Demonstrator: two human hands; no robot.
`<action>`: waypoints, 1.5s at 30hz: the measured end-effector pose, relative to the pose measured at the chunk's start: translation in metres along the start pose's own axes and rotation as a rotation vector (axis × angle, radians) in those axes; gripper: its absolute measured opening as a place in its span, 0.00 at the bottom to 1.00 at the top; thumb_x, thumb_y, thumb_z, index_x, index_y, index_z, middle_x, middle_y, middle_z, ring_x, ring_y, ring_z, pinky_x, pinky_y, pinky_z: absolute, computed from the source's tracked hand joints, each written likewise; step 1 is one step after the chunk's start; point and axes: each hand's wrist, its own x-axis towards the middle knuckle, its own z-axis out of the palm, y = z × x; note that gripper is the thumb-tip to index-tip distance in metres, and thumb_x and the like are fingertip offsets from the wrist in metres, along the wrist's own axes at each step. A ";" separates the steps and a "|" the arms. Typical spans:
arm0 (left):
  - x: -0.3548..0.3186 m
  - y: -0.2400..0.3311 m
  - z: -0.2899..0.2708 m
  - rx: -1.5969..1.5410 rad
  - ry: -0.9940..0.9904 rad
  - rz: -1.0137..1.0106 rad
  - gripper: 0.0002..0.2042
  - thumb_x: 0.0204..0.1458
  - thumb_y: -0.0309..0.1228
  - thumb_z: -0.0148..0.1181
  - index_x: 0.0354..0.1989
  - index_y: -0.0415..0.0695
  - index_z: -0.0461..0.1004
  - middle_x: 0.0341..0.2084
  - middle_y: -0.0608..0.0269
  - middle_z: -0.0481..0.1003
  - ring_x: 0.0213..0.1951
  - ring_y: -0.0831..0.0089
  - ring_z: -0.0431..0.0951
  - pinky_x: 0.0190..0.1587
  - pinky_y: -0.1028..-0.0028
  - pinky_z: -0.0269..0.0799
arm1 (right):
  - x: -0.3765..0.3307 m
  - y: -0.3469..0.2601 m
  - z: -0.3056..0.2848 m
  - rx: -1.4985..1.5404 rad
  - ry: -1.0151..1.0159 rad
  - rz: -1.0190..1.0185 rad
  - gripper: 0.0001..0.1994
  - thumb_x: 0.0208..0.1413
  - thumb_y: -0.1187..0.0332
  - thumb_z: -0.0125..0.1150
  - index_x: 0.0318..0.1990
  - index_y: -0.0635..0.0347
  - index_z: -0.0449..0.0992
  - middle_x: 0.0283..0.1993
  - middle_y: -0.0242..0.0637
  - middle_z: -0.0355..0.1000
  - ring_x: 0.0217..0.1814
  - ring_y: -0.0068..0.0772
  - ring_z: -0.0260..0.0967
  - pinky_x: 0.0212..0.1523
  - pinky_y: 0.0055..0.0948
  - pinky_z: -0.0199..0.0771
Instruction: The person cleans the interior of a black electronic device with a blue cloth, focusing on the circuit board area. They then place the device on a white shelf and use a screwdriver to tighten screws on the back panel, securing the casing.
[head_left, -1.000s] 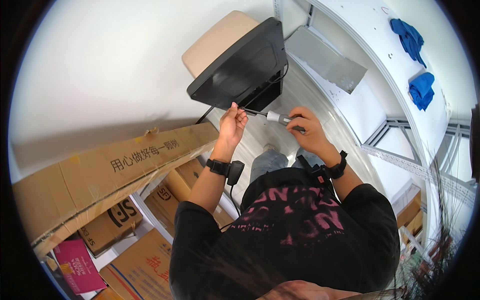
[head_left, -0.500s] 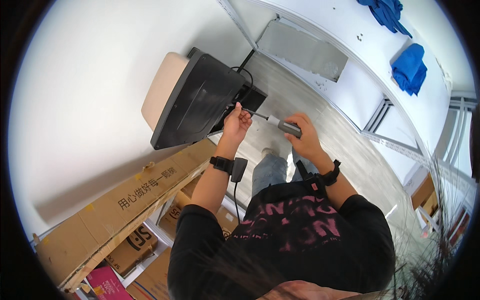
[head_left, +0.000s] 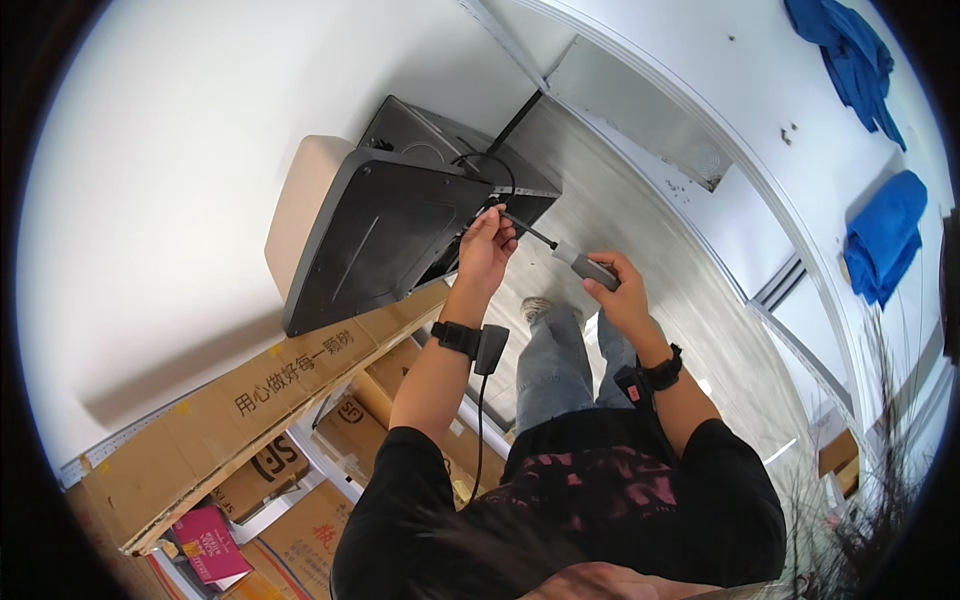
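Observation:
My right hand (head_left: 622, 290) is wrapped round the grey handle of a screwdriver (head_left: 584, 267). Its dark shaft slants up and left to the fingertips of my left hand (head_left: 487, 240). Those fingers are pinched together at the shaft's tip; any screw there is too small to make out. Both hands work at the right edge of a tilted black panel (head_left: 385, 225), which has a beige padded-looking back (head_left: 303, 215). Behind it stands a black box-shaped unit (head_left: 440, 140), with a black cable (head_left: 512, 178) looping near the joint.
A long cardboard carton (head_left: 230, 405) lies over shelving with several brown boxes and a pink packet (head_left: 208, 543) at lower left. White wall (head_left: 170, 200) closes the left side. Blue cloths (head_left: 885, 240) and small bits lie on the white worktop (head_left: 760, 90) at right.
My view has shifted, showing more of the black unit behind the panel. The panel leans a little differently. Both hands stay at its edge with the screwdriver, its handle now angled lower.

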 end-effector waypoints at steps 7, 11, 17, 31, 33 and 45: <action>0.028 -0.004 -0.011 -0.038 0.033 -0.004 0.10 0.63 0.38 0.55 0.47 0.48 0.75 0.29 0.73 0.74 0.33 0.80 0.74 0.38 0.76 0.71 | 0.020 0.014 0.010 -0.006 0.000 0.029 0.19 0.53 0.78 0.64 0.53 0.60 0.72 0.44 0.30 0.71 0.45 0.21 0.67 0.47 0.23 0.68; 0.033 -0.012 -0.020 -0.050 0.012 -0.009 0.10 0.63 0.37 0.55 0.47 0.48 0.75 0.30 0.72 0.76 0.34 0.80 0.75 0.38 0.76 0.71 | 0.024 0.025 0.012 -0.010 -0.001 0.009 0.19 0.53 0.78 0.64 0.53 0.60 0.72 0.45 0.31 0.71 0.47 0.21 0.67 0.49 0.23 0.68; 0.018 -0.004 -0.011 0.103 0.000 0.118 0.11 0.64 0.36 0.52 0.49 0.45 0.74 0.34 0.69 0.76 0.36 0.78 0.75 0.40 0.74 0.72 | 0.016 0.017 0.024 0.079 0.028 -0.097 0.20 0.52 0.79 0.64 0.53 0.61 0.71 0.50 0.32 0.69 0.51 0.24 0.68 0.53 0.24 0.67; 0.033 0.015 -0.012 0.102 0.034 0.289 0.15 0.66 0.37 0.47 0.52 0.41 0.74 0.51 0.62 0.76 0.49 0.75 0.75 0.48 0.76 0.70 | 0.019 -0.016 0.055 -0.010 0.066 -0.270 0.18 0.51 0.76 0.67 0.51 0.61 0.72 0.50 0.37 0.69 0.49 0.30 0.69 0.52 0.28 0.68; 0.033 0.017 -0.011 0.133 0.028 0.288 0.19 0.67 0.40 0.43 0.54 0.39 0.73 0.53 0.59 0.74 0.52 0.72 0.74 0.53 0.72 0.66 | 0.022 -0.021 0.061 -0.034 0.077 -0.295 0.18 0.51 0.75 0.67 0.50 0.61 0.72 0.50 0.38 0.69 0.49 0.31 0.69 0.52 0.28 0.68; -0.047 0.087 0.020 1.457 0.016 1.077 0.08 0.46 0.21 0.64 0.36 0.40 0.78 0.32 0.59 0.78 0.39 0.61 0.78 0.42 0.68 0.74 | 0.025 -0.043 0.077 -0.170 0.132 -0.406 0.19 0.47 0.77 0.67 0.48 0.61 0.73 0.47 0.42 0.71 0.47 0.38 0.71 0.47 0.31 0.71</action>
